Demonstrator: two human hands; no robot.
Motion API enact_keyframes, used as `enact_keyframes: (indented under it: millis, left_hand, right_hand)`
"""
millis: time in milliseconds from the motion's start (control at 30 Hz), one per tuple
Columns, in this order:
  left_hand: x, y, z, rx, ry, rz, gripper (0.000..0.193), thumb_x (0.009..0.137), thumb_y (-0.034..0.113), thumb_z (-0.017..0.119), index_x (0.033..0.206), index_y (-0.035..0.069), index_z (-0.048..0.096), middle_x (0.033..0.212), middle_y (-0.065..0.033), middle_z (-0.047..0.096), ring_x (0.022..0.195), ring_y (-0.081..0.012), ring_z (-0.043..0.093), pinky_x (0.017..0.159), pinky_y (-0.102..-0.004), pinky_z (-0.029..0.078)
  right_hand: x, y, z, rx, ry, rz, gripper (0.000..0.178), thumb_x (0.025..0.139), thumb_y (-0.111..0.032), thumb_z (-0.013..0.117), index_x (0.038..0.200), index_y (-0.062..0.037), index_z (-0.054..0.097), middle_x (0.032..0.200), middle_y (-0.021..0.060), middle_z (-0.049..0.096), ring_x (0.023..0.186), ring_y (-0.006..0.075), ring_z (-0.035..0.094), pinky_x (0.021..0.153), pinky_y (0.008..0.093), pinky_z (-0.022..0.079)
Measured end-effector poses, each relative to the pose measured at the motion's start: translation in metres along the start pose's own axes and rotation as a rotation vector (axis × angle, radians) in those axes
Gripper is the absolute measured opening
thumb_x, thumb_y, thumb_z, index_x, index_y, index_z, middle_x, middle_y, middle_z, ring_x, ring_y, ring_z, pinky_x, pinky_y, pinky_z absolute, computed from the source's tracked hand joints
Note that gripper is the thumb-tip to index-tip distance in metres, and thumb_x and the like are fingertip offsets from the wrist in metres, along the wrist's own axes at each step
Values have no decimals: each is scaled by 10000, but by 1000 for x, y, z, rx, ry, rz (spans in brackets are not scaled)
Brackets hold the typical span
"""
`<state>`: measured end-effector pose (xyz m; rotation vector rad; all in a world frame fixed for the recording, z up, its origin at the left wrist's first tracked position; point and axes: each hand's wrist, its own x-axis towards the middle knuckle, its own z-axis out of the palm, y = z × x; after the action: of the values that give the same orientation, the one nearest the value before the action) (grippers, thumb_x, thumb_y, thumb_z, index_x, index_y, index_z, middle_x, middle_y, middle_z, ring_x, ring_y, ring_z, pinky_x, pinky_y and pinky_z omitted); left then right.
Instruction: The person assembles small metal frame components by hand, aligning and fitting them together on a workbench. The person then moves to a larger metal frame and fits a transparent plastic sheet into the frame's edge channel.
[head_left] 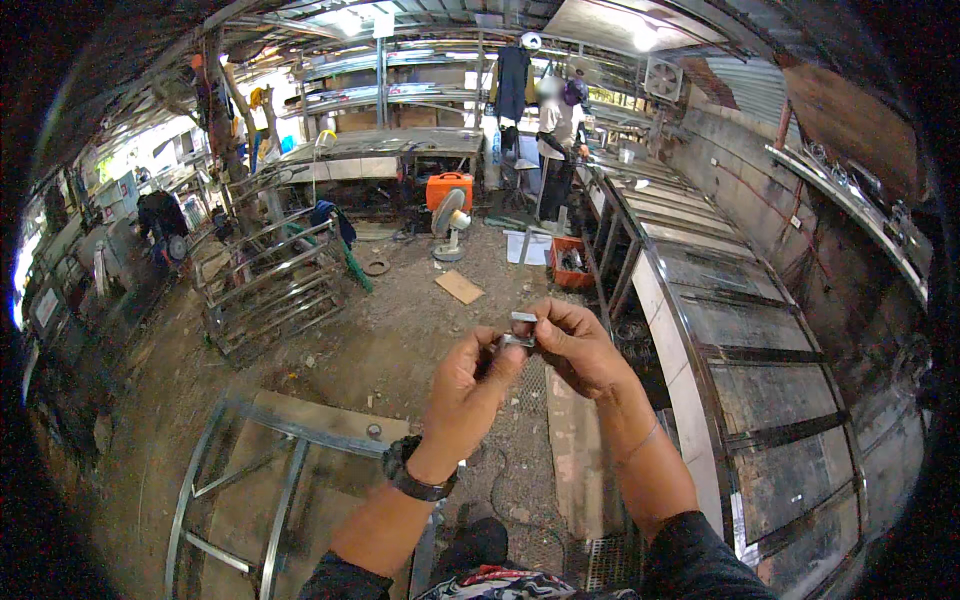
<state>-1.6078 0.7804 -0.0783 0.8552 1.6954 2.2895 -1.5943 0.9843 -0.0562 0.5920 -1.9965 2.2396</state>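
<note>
My two hands meet in front of me, above the workshop floor. Between their fingertips is a small silvery metal piece (522,318), too small to make out its exact kind. My left hand (468,385), with a black watch (412,472) on its wrist, pinches the lower edge of it. The thumb and fingers of my right hand (578,345) close on its upper right side. Part of the piece is hidden behind the fingers.
A metal frame (284,500) lies at the lower left. Along the right runs a long workbench (770,400). Farther off are a pedestal fan (448,222), an orange case (452,186), a red crate (570,266) and a metal rack (275,275). Another person (556,150) stands at the back.
</note>
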Motion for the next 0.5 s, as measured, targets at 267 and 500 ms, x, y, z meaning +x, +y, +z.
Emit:
enact_keyframes:
  millis: [267, 500]
  left_hand:
    - [133, -67, -8, 100, -19, 14, 334, 1098, 268, 647, 1336, 34, 655, 869, 19, 603, 616, -31, 517, 519, -220, 419]
    - [245, -96, -5, 77, -132, 40, 278, 1115, 201, 607, 1332, 43, 677, 847, 9, 624, 625, -42, 552, 552, -233, 450]
  right_hand:
    - [69, -17, -95, -1325, 8, -565, 636, 835, -153, 890, 1413, -35, 652, 1246, 158, 691, 1158, 340, 677, 1006, 442, 549]
    - [155, 1, -183, -1325, -11, -649, 601, 842, -123, 846, 1406, -53, 652, 1257, 166, 691, 1115, 387, 700, 929, 451, 588]
